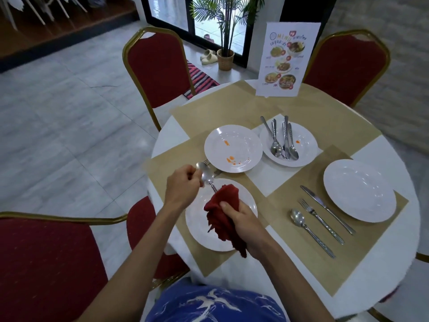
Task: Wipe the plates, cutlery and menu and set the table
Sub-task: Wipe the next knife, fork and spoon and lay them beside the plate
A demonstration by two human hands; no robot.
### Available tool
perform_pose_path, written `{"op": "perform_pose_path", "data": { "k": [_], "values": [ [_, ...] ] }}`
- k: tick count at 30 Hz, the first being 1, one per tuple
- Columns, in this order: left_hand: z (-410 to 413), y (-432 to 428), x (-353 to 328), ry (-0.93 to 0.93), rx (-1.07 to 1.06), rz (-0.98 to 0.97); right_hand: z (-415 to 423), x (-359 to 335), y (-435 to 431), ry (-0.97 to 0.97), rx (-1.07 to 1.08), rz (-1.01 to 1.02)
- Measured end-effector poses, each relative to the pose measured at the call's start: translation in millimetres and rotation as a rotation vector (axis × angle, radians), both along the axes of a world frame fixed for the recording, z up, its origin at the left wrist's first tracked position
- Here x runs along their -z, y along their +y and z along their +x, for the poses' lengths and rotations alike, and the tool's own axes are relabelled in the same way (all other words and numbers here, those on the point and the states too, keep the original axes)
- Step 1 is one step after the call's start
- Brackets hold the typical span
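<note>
Over the near round white plate (199, 235) at the front of the table (376, 156), it's cutlery-wiping time. The left hand (183, 185) has its grip pinched on the bowl end of a silver metal spoon (206, 175), held up just beyond the near plate's far-left rim. The spoon's long axis slants from there toward the near right, and the handle runs straight into the crumpled dark red cloth (222, 205). The right hand (246, 225), above the near plate's middle, has its grip clamped round that cloth, which looks wrapped round the handle. How much handle is buried, I can't tell.

So here's the relation to watch: the cloth sits at the handle end and the bowl lies up-left of it, on that same slant. To my eye the coming stroke calls for the right hand to slide along the axis toward the bowl, or for the left to draw the spoon out.

Plenty left, I'd judge. Just beyond the near plate sits a white plate with orange smears (233, 145). Farther beyond and to the right, another white plate (306, 140) carries a heap of cutlery (284, 145).
</note>
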State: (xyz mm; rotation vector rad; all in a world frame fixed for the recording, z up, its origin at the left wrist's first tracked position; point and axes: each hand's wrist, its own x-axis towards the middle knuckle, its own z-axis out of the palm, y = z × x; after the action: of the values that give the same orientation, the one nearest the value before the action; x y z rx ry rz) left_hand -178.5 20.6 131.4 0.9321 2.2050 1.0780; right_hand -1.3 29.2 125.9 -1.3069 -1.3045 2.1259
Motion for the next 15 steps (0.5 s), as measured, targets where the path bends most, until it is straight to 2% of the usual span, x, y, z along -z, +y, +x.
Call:
{"op": "perform_pose_path", "data": {
  "k": [4,9,15],
  "values": [
    [9.3,-4.1,10.3,-0.128,-0.115,0.067,-14.8,-0.6,19.9,0.005,0.044,-0.007],
    [-12.8,-3.6,15.5,-0.209,-0.062,0.026,-27.8,5.0,20.9,0.001,0.025,-0.031],
    [-10.6,-4.7,25.1,-0.571,-0.216,0.107,-75.9,8.3,24.5,-0.035,0.046,0.019]
  ]
}}
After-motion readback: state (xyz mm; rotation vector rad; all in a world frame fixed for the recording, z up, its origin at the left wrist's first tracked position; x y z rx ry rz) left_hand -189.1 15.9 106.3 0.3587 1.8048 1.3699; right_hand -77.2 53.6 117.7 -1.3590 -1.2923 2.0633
